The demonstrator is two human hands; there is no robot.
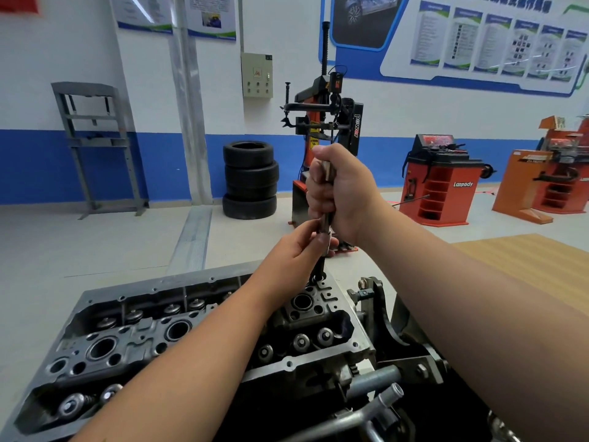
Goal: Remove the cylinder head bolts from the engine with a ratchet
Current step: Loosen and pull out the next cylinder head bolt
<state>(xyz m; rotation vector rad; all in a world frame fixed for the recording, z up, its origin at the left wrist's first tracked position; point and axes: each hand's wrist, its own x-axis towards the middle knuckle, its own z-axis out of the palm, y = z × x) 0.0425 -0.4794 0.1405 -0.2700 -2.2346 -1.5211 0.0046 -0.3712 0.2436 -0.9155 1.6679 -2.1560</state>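
Grey cast-metal cylinder head [178, 330] on the engine stand, nearest, valve springs exposed. Slim steel ratchet tool [328, 218] stands upright over a bolt hole at the head's far right corner. Right hand [342, 193] fisted round its upper shaft; left hand [296, 250] pinches the lower shaft. Stacked black tyres [250, 180] and red-black tyre changer [325, 122] behind.

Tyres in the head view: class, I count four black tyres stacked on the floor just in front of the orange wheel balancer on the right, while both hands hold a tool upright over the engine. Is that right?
Not quite. The head view shows the four tyres stacked by the blue-and-white wall, left of the tyre changer, well away from the orange wheel balancer. The rest holds: the right hand grips the tool upright and the left hand pinches it lower down, over the engine.
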